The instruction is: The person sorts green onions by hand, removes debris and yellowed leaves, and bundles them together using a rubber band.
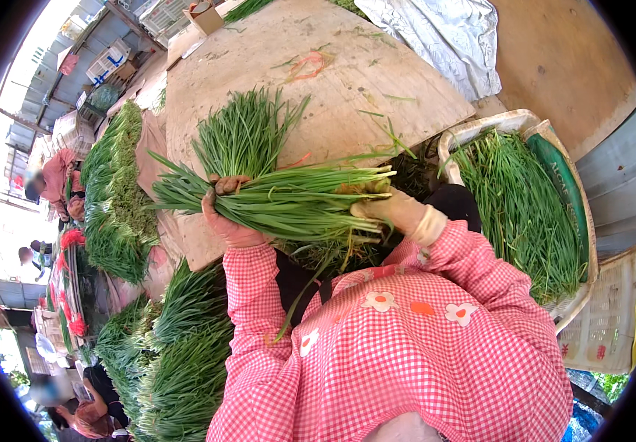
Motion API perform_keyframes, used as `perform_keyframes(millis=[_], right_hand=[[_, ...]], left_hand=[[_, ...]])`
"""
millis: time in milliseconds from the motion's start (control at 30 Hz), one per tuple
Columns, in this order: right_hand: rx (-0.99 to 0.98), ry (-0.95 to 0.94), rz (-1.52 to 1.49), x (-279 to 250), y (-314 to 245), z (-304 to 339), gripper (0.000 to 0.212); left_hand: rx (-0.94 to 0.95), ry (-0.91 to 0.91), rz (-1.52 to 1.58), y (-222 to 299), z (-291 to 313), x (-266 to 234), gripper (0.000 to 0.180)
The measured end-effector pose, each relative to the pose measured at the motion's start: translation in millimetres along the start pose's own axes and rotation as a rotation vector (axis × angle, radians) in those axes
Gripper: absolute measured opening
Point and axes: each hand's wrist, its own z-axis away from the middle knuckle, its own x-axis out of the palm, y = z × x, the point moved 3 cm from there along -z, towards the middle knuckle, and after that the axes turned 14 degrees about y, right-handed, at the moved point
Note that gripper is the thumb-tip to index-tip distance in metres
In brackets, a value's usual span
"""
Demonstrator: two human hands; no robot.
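Note:
A long bundle of green chives (288, 200) lies across my two gloved hands above the edge of a pale wooden board (347, 74). My left hand (227, 214) grips the leafy middle of the bundle. My right hand (390, 208) closes around the bundle's cut root end. A second fanned bunch of chives (248, 132) rests on the board just behind the held bundle. My sleeves are red-and-white checked with flower patches.
A white crate (587, 221) full of chives stands at my right. Tied chive bundles (185, 353) pile up at the lower left, with a long green heap (115, 191) further left. Crumpled silver sheeting (443, 33) lies at the back. Other people (56, 180) work at the far left.

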Motion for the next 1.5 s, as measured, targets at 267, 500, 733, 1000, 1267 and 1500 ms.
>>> perform_keyframes(millis=[267, 500, 733, 1000, 1267, 1500], right_hand=[[0.197, 0.079, -0.589, -1, 4, 16, 0.031], [0.015, 0.086, -0.564, -35, 12, 13, 0.033], [-0.208, 0.508, -0.906, -138, -18, 42, 0.026], [0.304, -0.172, 0.244, -21, 25, 35, 0.050], [0.505, -0.155, -0.429, 59, 33, 9, 0.034], [0.338, -0.219, -0.131, 16, -3, 48, 0.028]], left_hand=[[0.048, 0.062, -0.093, 0, 5, -11, 0.013], [0.082, 0.218, -0.090, -2, 3, -20, 0.011], [0.290, 0.279, -0.142, 48, -10, -57, 0.013], [0.291, 0.271, -0.125, 43, -18, -62, 0.018], [0.365, 0.380, -0.215, 18, -8, -47, 0.019], [0.304, 0.342, -0.212, 27, -1, -41, 0.015]])
